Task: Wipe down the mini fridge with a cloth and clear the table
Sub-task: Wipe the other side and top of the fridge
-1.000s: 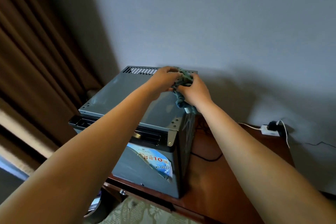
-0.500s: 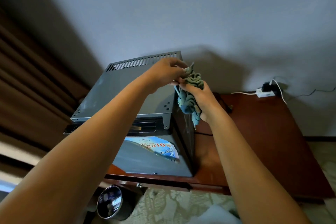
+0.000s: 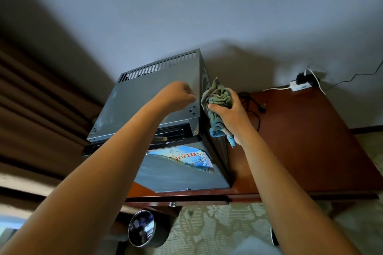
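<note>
A crumpled green-blue cloth (image 3: 218,107) is grasped in the right hand (image 3: 229,114), with the fingers curled round it, and it is held against the upper part of the right side of the mini fridge (image 3: 149,97). One end of the cloth hangs down below the hand. The left hand (image 3: 178,94) is seen just beside the cloth, above the right part of the fridge top; its fingers are curled and nothing is held in them. The fridge is placed on a red-brown table (image 3: 306,143), below both hands. A black cable (image 3: 251,101) is lying on the table just behind the right hand, and a white power strip (image 3: 300,86) is seen farther to the right, at the wall.
</note>
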Demonstrator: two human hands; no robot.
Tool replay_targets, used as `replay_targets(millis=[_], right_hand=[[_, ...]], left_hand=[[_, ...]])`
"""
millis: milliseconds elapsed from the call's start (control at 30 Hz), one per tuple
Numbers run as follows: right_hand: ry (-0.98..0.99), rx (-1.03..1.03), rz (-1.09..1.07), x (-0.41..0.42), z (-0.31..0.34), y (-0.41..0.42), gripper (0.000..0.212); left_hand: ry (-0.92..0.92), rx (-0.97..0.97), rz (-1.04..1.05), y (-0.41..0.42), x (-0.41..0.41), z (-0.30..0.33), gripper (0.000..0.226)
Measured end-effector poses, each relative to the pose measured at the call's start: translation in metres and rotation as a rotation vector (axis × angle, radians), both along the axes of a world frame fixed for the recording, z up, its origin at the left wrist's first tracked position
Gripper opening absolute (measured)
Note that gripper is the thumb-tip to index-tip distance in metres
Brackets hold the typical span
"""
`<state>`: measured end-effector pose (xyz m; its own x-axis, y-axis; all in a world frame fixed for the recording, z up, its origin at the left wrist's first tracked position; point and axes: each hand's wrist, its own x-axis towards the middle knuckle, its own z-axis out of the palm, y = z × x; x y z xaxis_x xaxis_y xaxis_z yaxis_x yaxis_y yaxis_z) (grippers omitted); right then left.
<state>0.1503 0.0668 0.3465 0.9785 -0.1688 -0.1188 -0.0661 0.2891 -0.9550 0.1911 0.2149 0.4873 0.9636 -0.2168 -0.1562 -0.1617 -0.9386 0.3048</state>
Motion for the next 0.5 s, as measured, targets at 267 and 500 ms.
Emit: replay_targets(millis=[267,500], right_hand=[[0.056,-0.101,0.028,0.0,-0.011,0.016,0.054],[0.22,-0.134,0.001,-0.005,-0.053,0.021,0.042]], left_hand=[[0.085,0.074,0.01,-0.005,0.006,-0.011,0.018],[0.139,0.103,0.014,-0.011,0.009,-0.009,0.026]])
